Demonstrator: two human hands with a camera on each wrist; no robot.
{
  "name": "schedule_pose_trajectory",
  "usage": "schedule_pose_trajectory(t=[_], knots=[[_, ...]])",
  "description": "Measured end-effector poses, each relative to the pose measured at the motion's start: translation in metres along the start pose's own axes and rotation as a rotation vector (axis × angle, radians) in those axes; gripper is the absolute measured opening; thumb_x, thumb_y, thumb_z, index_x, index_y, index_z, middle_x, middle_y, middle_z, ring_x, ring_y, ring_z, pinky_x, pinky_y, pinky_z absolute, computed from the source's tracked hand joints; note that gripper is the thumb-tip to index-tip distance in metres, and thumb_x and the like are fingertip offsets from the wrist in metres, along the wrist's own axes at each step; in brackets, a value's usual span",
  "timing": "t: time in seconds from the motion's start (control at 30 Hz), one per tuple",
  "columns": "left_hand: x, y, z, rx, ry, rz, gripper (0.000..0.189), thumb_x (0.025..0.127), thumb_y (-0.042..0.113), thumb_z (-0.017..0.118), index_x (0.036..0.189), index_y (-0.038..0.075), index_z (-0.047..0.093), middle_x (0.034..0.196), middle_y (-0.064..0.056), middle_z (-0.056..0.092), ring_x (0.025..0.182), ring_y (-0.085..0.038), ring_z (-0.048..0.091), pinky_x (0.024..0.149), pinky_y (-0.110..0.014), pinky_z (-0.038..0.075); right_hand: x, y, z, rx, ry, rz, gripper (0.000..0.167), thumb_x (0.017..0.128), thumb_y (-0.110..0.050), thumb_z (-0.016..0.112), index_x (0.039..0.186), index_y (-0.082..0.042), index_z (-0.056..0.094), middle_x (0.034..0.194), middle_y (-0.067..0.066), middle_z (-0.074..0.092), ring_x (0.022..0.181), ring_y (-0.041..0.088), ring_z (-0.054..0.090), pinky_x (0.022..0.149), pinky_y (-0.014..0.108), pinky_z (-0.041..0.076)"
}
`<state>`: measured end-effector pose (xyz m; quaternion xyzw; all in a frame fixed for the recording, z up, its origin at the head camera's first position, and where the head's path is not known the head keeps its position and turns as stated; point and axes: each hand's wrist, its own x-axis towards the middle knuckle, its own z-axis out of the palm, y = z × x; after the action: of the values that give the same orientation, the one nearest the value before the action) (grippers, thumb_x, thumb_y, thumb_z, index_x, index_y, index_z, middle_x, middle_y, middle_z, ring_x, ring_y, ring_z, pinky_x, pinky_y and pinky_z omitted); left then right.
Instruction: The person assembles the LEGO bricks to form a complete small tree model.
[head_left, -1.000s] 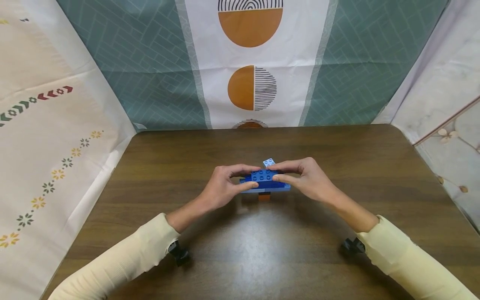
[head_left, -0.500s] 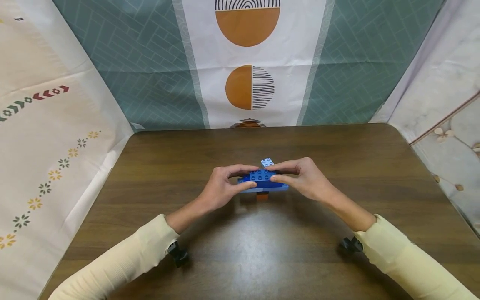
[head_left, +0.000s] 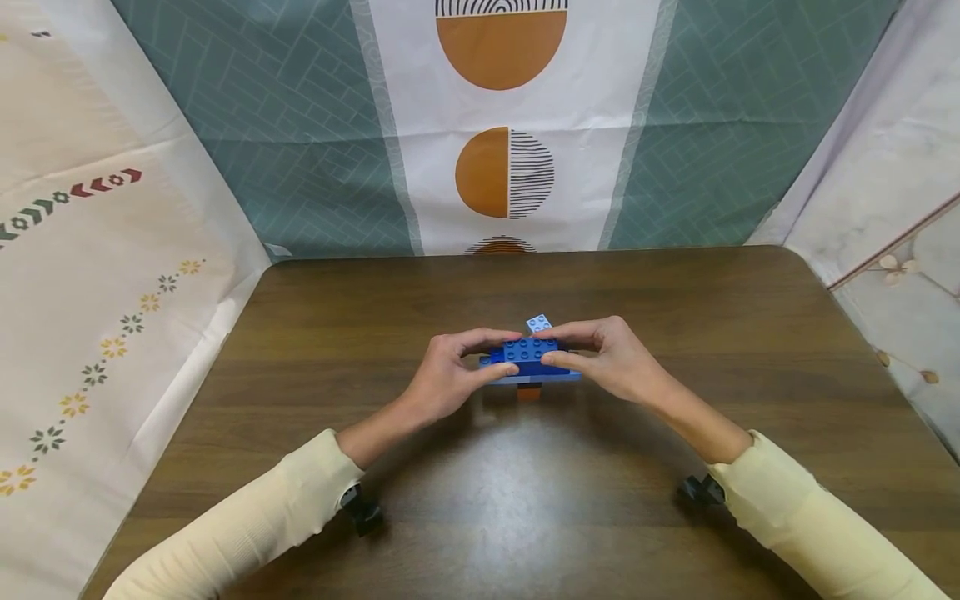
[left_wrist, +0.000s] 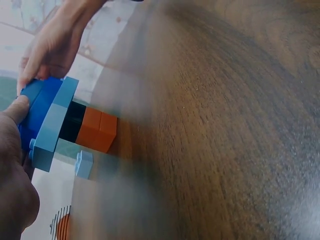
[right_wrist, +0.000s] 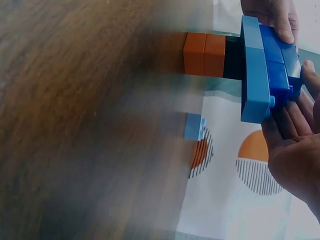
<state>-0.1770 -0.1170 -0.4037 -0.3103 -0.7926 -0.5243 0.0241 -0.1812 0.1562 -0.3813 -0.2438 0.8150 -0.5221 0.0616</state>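
Observation:
A stack of building blocks stands upright on the wooden table. Two orange blocks (left_wrist: pixel 97 130) form its foot, with a black block (right_wrist: pixel 232 57) above them. Over that lies a wider light blue layer (right_wrist: pixel 255 75), then a dark blue layer (right_wrist: pixel 274 62). Topmost is a studded blue brick (head_left: pixel 527 347). My left hand (head_left: pixel 444 377) pinches this top brick at its left end, thumb in front and fingers behind. At its right end my right hand (head_left: pixel 617 360) pinches it the same way. The fingers cover parts of the brick's ends.
A loose light blue brick (head_left: pixel 537 322) lies on the table (head_left: pixel 360 317) just behind the stack. A patterned cloth (head_left: pixel 300 167) hangs along the table's back edge, and pale cloths hang at both sides. Each sleeve carries a black wrist camera (head_left: pixel 363 510).

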Motion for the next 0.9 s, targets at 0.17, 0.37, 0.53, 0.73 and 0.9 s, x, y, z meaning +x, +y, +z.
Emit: schedule_pose_trajectory(t=[0.17,0.37,0.53,0.73,0.9], knots=[[0.0,-0.001,0.002,-0.01,0.007,-0.006,0.039,0.094,0.017,0.084,0.132,0.015,0.075,0.128,0.003,0.076,0.118,-0.013,0.071,0.102,-0.039,0.057,0.0,0.002,0.002,0.022,0.0,-0.015,0.033,0.095,-0.014,0.082,0.128,-0.009,0.078,0.124,0.011,0.076,0.117,0.03,0.072,0.09,0.034,0.062],[-0.001,-0.006,0.007,-0.107,0.019,-0.031,0.037,0.096,0.012,0.081,0.133,0.014,0.075,0.127,0.002,0.076,0.117,-0.016,0.071,0.104,-0.039,0.056,-0.002,0.005,0.004,0.073,-0.001,-0.022,0.031,0.097,-0.013,0.08,0.128,-0.01,0.078,0.124,0.009,0.076,0.113,0.026,0.073,0.086,0.031,0.063],[-0.003,-0.011,0.011,-0.156,0.031,-0.046,0.037,0.097,0.009,0.08,0.133,0.013,0.074,0.128,0.0,0.075,0.116,-0.019,0.071,0.104,-0.042,0.056,-0.002,0.006,0.005,0.085,0.0,-0.021,0.032,0.097,-0.013,0.08,0.129,-0.01,0.078,0.125,0.009,0.076,0.114,0.027,0.073,0.087,0.031,0.062],[-0.004,-0.01,0.011,-0.138,0.027,-0.048,0.038,0.096,0.012,0.081,0.134,0.012,0.074,0.129,0.001,0.075,0.114,-0.018,0.072,0.101,-0.041,0.058,0.002,0.01,-0.003,0.117,-0.054,0.046,0.032,0.099,-0.019,0.079,0.131,-0.013,0.077,0.127,0.007,0.075,0.113,0.026,0.073,0.088,0.032,0.062],[-0.003,-0.008,0.008,-0.114,0.026,-0.055,0.038,0.096,0.013,0.082,0.134,0.015,0.075,0.13,0.0,0.074,0.113,-0.019,0.071,0.097,-0.045,0.06,0.017,0.023,-0.02,0.159,-0.046,0.072,0.036,0.106,-0.024,0.069,0.141,-0.013,0.07,0.138,0.004,0.071,0.129,0.026,0.066,0.106,0.035,0.054]])
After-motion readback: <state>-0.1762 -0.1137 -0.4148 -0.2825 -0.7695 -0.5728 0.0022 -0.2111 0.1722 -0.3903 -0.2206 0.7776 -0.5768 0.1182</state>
